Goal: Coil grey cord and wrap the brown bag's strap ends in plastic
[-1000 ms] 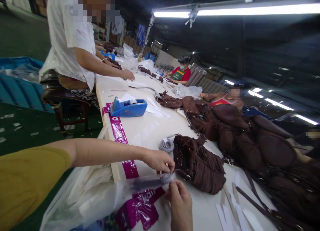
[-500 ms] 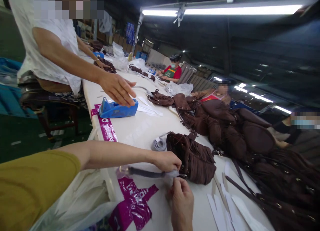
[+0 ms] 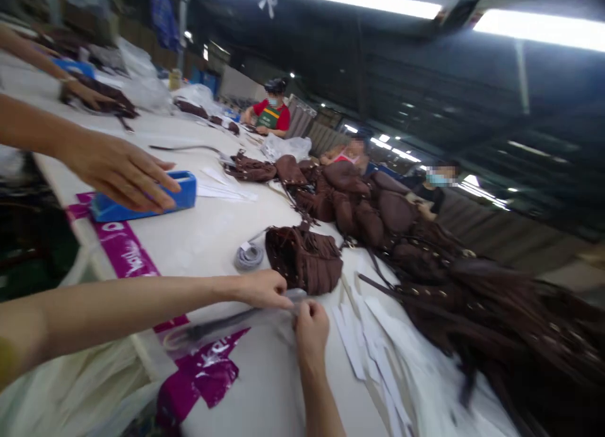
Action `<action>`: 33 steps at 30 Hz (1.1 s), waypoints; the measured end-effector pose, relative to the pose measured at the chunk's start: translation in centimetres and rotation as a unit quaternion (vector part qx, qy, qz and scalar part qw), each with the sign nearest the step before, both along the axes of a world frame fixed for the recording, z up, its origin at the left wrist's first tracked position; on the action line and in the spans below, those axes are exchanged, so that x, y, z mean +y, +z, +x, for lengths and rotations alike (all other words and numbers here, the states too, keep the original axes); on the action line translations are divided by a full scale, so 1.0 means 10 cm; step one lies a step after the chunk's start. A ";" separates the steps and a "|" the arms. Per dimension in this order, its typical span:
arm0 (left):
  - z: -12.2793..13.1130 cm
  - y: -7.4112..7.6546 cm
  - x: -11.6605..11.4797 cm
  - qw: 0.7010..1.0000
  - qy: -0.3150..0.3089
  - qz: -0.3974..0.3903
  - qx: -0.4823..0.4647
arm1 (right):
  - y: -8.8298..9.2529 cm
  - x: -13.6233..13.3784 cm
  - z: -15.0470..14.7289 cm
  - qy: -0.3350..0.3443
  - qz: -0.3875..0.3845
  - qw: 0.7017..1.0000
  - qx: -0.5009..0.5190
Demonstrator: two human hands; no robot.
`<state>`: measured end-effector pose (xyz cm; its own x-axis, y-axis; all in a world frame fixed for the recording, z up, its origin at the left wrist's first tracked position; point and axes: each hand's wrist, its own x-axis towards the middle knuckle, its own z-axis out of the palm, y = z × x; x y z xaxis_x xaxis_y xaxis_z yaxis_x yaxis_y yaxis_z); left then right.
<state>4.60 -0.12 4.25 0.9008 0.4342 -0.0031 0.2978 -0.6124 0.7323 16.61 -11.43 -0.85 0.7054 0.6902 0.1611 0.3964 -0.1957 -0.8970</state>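
Observation:
A dark strap [image 3: 220,326] lies in a clear plastic sleeve across the near edge of the table, blurred by motion. My left hand [image 3: 262,289] is closed on the sleeve's right end, its index finger pointing toward my other hand. Close beside it, my right hand [image 3: 312,330] pinches the same clear plastic between thumb and fingers. Just behind both hands sits a brown fringed bag [image 3: 305,257], its opening facing left. A rolled grey strap [image 3: 248,256] rests to the left of that bag.
A co-worker's hand [image 3: 127,172] hovers over a blue tape dispenser [image 3: 184,194] at the left. Brown bags [image 3: 378,210] are heaped along the right. White paper strips [image 3: 363,342] lie right of my hands. Purple printed tape [image 3: 203,377] marks the table edge. Other people sit farther back.
The view has swung right, so everything appears farther left. Both my hands remain together at the sleeve's end. The co-worker's hand is still over the tape dispenser.

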 end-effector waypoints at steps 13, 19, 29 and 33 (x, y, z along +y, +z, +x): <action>0.33 -0.21 0.00 0.979 0.038 -0.189 0.070 | -0.16 -0.01 0.20 -0.004 0.024 0.999 0.045; 0.34 -0.28 -0.03 0.983 0.054 -0.164 0.060 | -0.16 -0.48 0.12 0.076 -0.001 0.990 0.120; 0.34 -0.36 -0.07 0.990 0.048 -0.120 0.061 | -0.06 -0.88 0.06 0.109 -0.038 0.987 0.115; 0.32 -0.36 -0.07 0.993 0.046 -0.094 0.056 | 0.07 -1.05 0.31 0.084 -0.071 0.993 0.039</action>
